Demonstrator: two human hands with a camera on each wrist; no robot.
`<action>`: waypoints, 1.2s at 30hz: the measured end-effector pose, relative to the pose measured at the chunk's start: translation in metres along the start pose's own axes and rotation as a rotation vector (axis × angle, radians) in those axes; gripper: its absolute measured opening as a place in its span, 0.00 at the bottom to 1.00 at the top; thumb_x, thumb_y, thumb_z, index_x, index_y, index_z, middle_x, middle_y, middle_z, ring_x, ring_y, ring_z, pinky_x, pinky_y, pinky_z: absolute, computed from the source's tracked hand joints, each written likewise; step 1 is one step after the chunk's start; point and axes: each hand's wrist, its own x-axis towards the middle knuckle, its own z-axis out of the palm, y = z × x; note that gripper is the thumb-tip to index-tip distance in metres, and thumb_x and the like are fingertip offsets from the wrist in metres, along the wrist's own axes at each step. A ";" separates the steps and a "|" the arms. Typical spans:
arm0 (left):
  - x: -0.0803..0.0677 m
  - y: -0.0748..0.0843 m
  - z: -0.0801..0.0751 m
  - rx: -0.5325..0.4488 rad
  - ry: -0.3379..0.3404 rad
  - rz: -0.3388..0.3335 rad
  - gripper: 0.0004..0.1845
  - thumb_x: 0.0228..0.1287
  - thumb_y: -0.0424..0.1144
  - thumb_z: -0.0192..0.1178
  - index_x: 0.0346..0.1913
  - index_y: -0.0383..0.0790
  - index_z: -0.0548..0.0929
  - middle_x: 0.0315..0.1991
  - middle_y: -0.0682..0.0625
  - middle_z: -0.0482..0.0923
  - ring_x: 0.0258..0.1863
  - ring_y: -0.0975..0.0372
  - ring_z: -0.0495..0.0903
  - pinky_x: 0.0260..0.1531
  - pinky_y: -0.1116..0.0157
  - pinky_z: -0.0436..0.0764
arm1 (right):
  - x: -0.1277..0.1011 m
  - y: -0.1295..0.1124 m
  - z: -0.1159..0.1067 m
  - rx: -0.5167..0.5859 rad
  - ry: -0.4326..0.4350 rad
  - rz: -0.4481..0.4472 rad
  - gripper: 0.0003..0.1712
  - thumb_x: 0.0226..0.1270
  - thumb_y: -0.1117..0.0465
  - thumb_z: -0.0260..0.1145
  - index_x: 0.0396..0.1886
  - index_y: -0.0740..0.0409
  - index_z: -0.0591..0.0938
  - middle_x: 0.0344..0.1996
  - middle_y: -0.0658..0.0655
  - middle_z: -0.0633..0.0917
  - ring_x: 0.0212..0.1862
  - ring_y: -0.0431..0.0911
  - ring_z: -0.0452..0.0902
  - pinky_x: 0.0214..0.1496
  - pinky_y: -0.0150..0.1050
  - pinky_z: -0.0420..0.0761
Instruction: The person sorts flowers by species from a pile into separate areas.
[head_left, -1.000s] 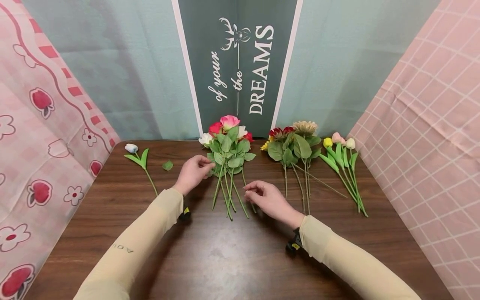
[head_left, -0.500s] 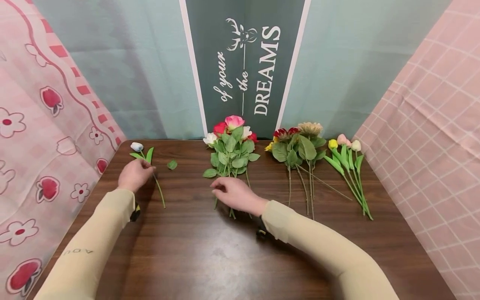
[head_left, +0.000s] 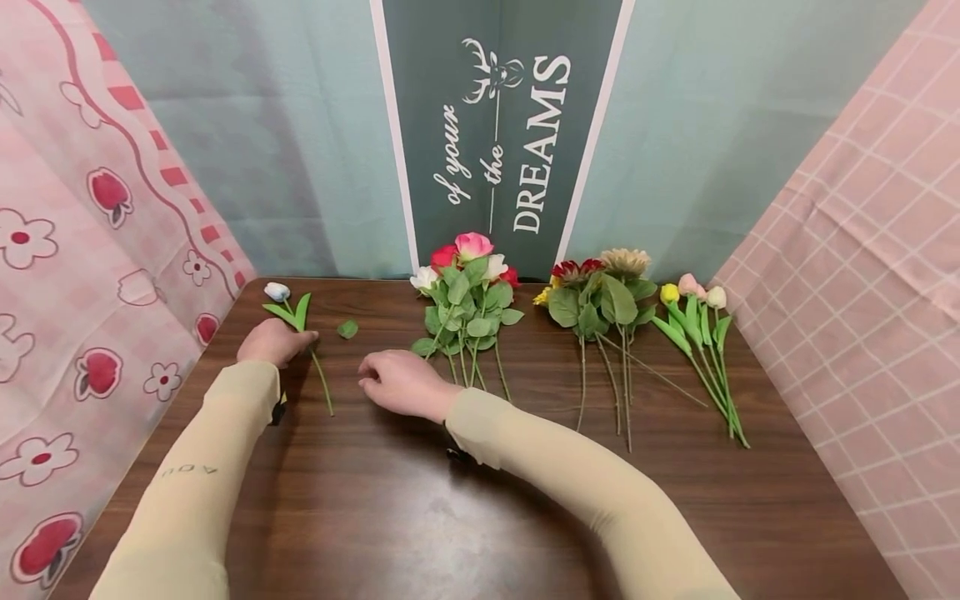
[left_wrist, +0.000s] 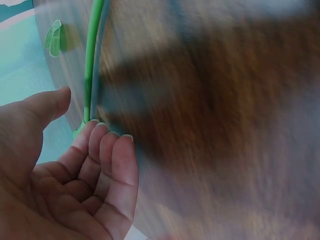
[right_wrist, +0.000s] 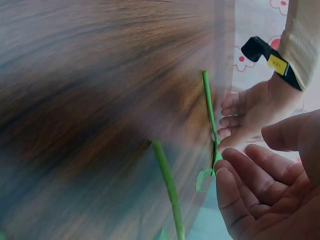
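A pale blue tulip (head_left: pixel 277 292) with green leaves lies at the table's left. My left hand (head_left: pixel 272 342) is at its stem, just below the leaves. In the left wrist view the thumb stands apart from the fingertips, which meet or nearly meet the green stem (left_wrist: pixel 92 60); whether they touch is unclear. Left of the rose stems, my right hand (head_left: pixel 405 383) hovers over the table with loosely bent fingers and holds nothing. The right wrist view shows its thumb and fingers (right_wrist: pixel 235 197) apart. Behind the right forearm lies a bunch of roses (head_left: pixel 474 246), some stems hidden.
A loose green leaf (head_left: pixel 347 329) lies between the blue tulip and the roses. To the right are daisy-like flowers (head_left: pixel 625 262) on brown stems, then yellow, pink and white tulips (head_left: pixel 716 297). Curtains border the wooden table (head_left: pixel 405 533) at back and sides.
My left hand has gone from the roses leftward to the blue tulip's stem. My right hand has crossed leftward past the rose stems. The head view has shifted slightly.
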 end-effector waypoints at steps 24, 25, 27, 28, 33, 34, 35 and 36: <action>0.010 0.004 -0.015 -0.478 -0.051 -0.028 0.12 0.66 0.34 0.58 0.36 0.22 0.79 0.20 0.47 0.82 0.20 0.62 0.86 0.33 0.58 0.89 | -0.007 0.007 0.003 0.097 0.003 0.064 0.14 0.76 0.53 0.62 0.53 0.48 0.87 0.47 0.44 0.88 0.49 0.37 0.82 0.52 0.31 0.78; 0.009 0.007 -0.018 -0.506 -0.044 -0.004 0.14 0.68 0.34 0.58 0.40 0.19 0.80 0.22 0.47 0.83 0.22 0.62 0.86 0.36 0.56 0.88 | -0.011 0.010 0.001 0.113 0.012 0.062 0.14 0.76 0.53 0.62 0.53 0.48 0.87 0.47 0.44 0.88 0.47 0.37 0.82 0.52 0.31 0.79; 0.006 0.015 -0.022 -0.560 -0.034 0.052 0.18 0.72 0.35 0.57 0.49 0.15 0.78 0.26 0.47 0.84 0.24 0.64 0.86 0.41 0.54 0.88 | -0.019 0.017 -0.005 0.144 0.034 0.056 0.14 0.76 0.53 0.62 0.53 0.49 0.87 0.46 0.44 0.88 0.45 0.37 0.82 0.51 0.31 0.79; 0.004 0.020 -0.024 -0.574 -0.026 0.086 0.20 0.74 0.35 0.57 0.52 0.15 0.77 0.27 0.47 0.84 0.25 0.65 0.86 0.43 0.54 0.87 | -0.024 0.021 -0.008 0.157 0.047 0.050 0.14 0.76 0.53 0.62 0.53 0.50 0.87 0.46 0.45 0.88 0.46 0.37 0.82 0.51 0.32 0.79; -0.013 0.057 -0.021 -0.683 -0.018 0.248 0.20 0.77 0.35 0.55 0.57 0.16 0.74 0.33 0.45 0.83 0.27 0.65 0.86 0.42 0.57 0.87 | -0.048 0.046 -0.023 0.272 0.109 0.048 0.13 0.76 0.55 0.61 0.52 0.51 0.88 0.49 0.47 0.88 0.45 0.37 0.80 0.50 0.35 0.79; -0.017 0.065 -0.017 -0.703 -0.025 0.273 0.20 0.77 0.36 0.56 0.57 0.17 0.75 0.34 0.45 0.83 0.28 0.64 0.87 0.41 0.58 0.88 | -0.053 0.051 -0.025 0.301 0.120 0.057 0.13 0.77 0.56 0.61 0.52 0.50 0.88 0.49 0.46 0.87 0.44 0.37 0.80 0.49 0.35 0.79; -0.021 0.072 -0.013 -0.726 -0.034 0.296 0.20 0.77 0.36 0.56 0.57 0.17 0.75 0.35 0.46 0.84 0.29 0.64 0.87 0.40 0.59 0.88 | -0.057 0.055 -0.028 0.341 0.129 0.070 0.12 0.77 0.56 0.62 0.51 0.51 0.88 0.48 0.46 0.87 0.43 0.38 0.79 0.47 0.36 0.79; -0.025 0.080 -0.008 -0.750 -0.043 0.313 0.20 0.77 0.36 0.57 0.58 0.18 0.75 0.36 0.45 0.84 0.31 0.62 0.87 0.41 0.58 0.88 | -0.062 0.059 -0.031 0.385 0.138 0.081 0.12 0.77 0.56 0.62 0.51 0.51 0.88 0.47 0.45 0.88 0.42 0.39 0.79 0.46 0.37 0.79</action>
